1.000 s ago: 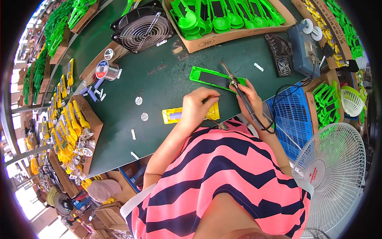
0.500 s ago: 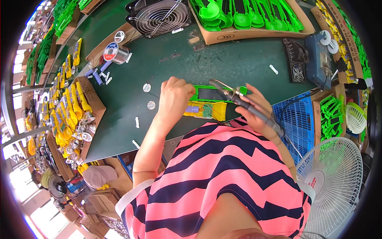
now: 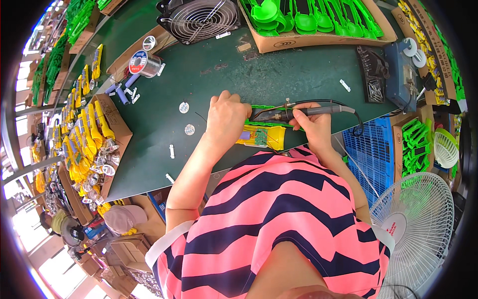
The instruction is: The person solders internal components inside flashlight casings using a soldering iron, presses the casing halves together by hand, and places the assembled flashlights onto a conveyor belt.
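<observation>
In my right hand (image 3: pixel 314 127) is a soldering iron (image 3: pixel 326 110), gripped at its dark handle and lying nearly level. Its tip points left, over a green plastic casing (image 3: pixel 271 107) with a dark strip inside. My left hand (image 3: pixel 227 118) is closed at the left end of this casing, and whatever its fingertips pinch is hidden. Just nearer to me lies a yellow casing (image 3: pixel 275 138) holding a green circuit board (image 3: pixel 261 137) and a purple cylindrical cell (image 3: pixel 245 135), partly covered by my left hand.
A solder spool (image 3: pixel 143 65) and purple cells (image 3: pixel 122 95) lie at the far left. Beyond are a metal-grilled fan (image 3: pixel 204 22) and a carton (image 3: pixel 318 43) of green parts. Yellow torches (image 3: pixel 87 144) fill the left carton. A blue soldering station (image 3: pixel 401 74) stands right, above a blue crate (image 3: pixel 368 154).
My right hand has brought the soldering iron down and turned it level, its tip now over the green casing. My left hand has shifted slightly right, and the casings have moved slightly right too.
</observation>
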Demonstrator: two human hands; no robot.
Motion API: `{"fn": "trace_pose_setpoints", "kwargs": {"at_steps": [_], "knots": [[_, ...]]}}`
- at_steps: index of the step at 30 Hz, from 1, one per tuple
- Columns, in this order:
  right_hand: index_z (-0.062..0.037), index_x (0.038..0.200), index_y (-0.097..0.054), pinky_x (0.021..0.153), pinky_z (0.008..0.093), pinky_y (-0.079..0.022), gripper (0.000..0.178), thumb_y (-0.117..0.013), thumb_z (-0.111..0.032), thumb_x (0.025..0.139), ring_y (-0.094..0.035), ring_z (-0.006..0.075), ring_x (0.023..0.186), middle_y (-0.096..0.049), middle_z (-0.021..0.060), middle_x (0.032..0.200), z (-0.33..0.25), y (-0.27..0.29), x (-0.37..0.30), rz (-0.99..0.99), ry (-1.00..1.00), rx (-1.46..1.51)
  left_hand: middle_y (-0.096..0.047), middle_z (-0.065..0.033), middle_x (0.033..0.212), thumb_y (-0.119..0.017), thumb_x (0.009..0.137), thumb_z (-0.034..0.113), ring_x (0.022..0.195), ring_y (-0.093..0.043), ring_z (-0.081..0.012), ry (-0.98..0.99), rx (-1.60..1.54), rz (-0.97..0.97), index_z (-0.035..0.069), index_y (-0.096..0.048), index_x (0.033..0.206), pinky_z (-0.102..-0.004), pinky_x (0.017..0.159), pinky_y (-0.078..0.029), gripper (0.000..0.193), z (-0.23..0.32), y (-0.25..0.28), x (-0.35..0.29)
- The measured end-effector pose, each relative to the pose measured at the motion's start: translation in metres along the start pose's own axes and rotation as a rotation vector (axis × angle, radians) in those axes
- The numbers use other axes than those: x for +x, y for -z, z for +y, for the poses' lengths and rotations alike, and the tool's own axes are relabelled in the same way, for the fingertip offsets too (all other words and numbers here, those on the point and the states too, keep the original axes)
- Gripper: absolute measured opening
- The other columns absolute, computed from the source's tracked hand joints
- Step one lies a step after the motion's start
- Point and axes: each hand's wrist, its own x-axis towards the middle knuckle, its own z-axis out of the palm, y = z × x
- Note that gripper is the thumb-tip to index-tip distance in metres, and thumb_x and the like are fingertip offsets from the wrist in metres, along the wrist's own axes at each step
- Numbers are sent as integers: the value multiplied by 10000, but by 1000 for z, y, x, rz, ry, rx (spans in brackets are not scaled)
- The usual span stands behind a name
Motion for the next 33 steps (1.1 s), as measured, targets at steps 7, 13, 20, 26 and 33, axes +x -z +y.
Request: {"fn": "trace_pose_setpoints", "kwargs": {"at_steps": [7,13,20,26,33], "knots": [[61,895,-547,503,199,-464,143,-602,-16,788,-604,119,620,-601,93,756,2,2,1,-51,54,-30,-538,-53,686,-577,675,99,755,-501,-232,2,4,-21,125,-663,682,-347,662,-388,90,1,0,1],[55,909,-551,537,206,-491,155,-611,-22,789,-614,131,659,-608,105,800,-8,7,-11,-16,185,23,-539,-48,658,-586,656,105,734,-505,-224,-1,15,8,131,-666,635,-345,651,-383,87,0,-3,4],[-1,905,-578,690,293,-507,239,-692,-72,707,-630,239,686,-631,118,822,-22,33,-29,17,589,-732,-538,-38,657,-597,648,110,731,-504,-212,8,77,3,140,-667,626,-340,649,-366,79,3,-1,0],[-65,1065,-498,1012,491,-254,459,-709,-92,658,-535,273,1037,-590,96,1041,-12,41,-23,-50,636,-982,-530,-33,661,-615,640,124,740,-497,-209,27,182,-26,135,-665,630,-346,665,-357,52,10,2,1],[-67,1106,-429,1037,484,-207,537,-714,-70,651,-562,242,977,-605,65,1042,-2,46,-18,-110,608,-813,-515,-32,726,-596,658,125,763,-487,-213,-72,33,116,114,-656,673,-341,672,-356,63,21,34,1]]}}
